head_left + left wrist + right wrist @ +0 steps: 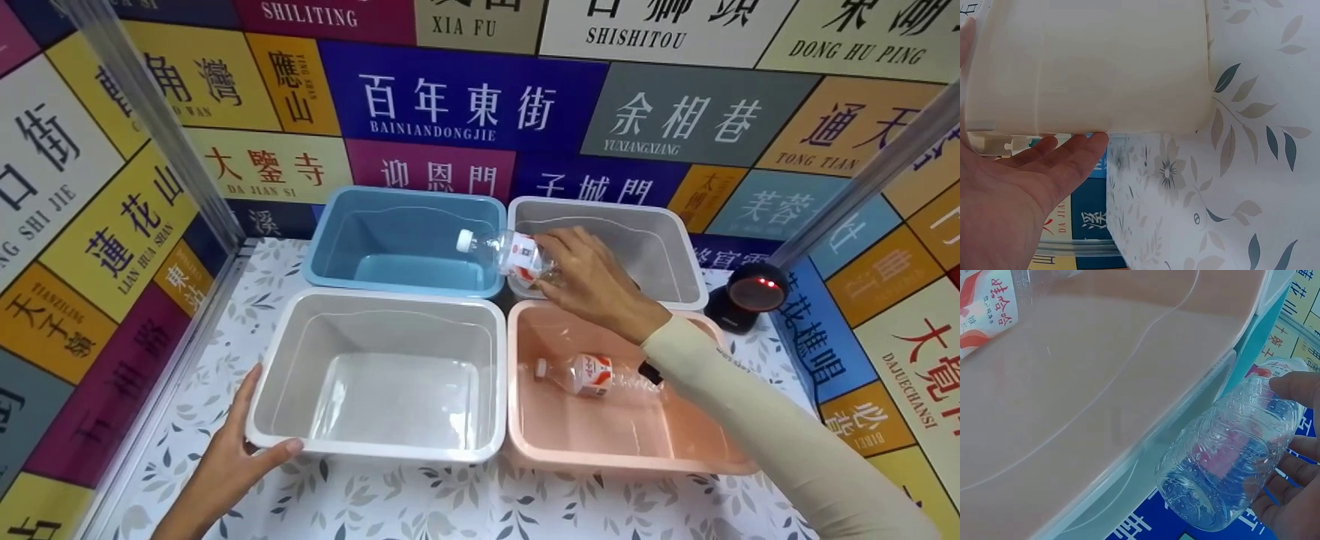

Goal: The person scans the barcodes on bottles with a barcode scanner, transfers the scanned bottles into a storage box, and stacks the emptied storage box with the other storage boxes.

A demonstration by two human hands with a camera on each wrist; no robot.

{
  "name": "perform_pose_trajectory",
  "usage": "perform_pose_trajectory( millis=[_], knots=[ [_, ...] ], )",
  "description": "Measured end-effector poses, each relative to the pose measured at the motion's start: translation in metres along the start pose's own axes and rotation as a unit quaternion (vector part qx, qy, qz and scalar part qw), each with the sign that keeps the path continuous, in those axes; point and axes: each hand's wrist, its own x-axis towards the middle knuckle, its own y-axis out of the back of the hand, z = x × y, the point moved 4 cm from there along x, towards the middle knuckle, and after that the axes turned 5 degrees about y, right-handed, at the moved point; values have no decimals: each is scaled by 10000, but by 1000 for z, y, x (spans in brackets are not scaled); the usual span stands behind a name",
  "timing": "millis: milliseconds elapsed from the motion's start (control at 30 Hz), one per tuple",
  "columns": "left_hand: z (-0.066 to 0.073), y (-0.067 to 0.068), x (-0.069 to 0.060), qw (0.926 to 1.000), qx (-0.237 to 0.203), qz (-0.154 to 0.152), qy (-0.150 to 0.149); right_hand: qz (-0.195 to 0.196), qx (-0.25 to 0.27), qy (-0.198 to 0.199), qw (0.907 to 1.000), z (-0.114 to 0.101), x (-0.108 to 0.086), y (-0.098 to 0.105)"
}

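My right hand (pixel 589 277) grips a clear plastic bottle (pixel 491 250) with a white cap and a red-and-white label. It holds the bottle tilted over the adjoining rims of the blue bin (pixel 315 251) and the back grey bin (pixel 694 274), cap pointing left. The right wrist view shows the bottle's ribbed base (pixel 1202 489) and the fingers around its body. My left hand (pixel 229 442) rests against the front left corner of the white bin (pixel 382 450), thumb at the rim. In the left wrist view, its fingers (pixel 1072 160) lie extended along the bin's outer wall.
A similar bottle (pixel 596 373) lies on its side in the pink bin (pixel 622 459) at the front right. A black device with red lights (pixel 750 296) stands right of the bins. Sign-printed panels (pixel 480 97) enclose the leaf-patterned table (pixel 420 502).
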Motion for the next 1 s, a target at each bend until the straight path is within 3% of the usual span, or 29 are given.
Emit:
perform_pose_trajectory(
  millis=[133, 367, 733, 1000],
  knots=[
    [1, 0, 0, 10000, -21, -14, -12, 16, 0, 87, 10000, -1, 3, 1],
    [4, 0, -2, 9993, 55, -3, -381, 59, 104, 203, 9997, -2, 8, 1],
    [2, 0, 0, 9999, 73, -10, -116, 203, 733, 421, 9962, 3, 16, -1],
    [1, 0, 0, 9999, 96, 1, -82, -6, 1180, 112, 9929, 7, 22, -4]
  ],
)
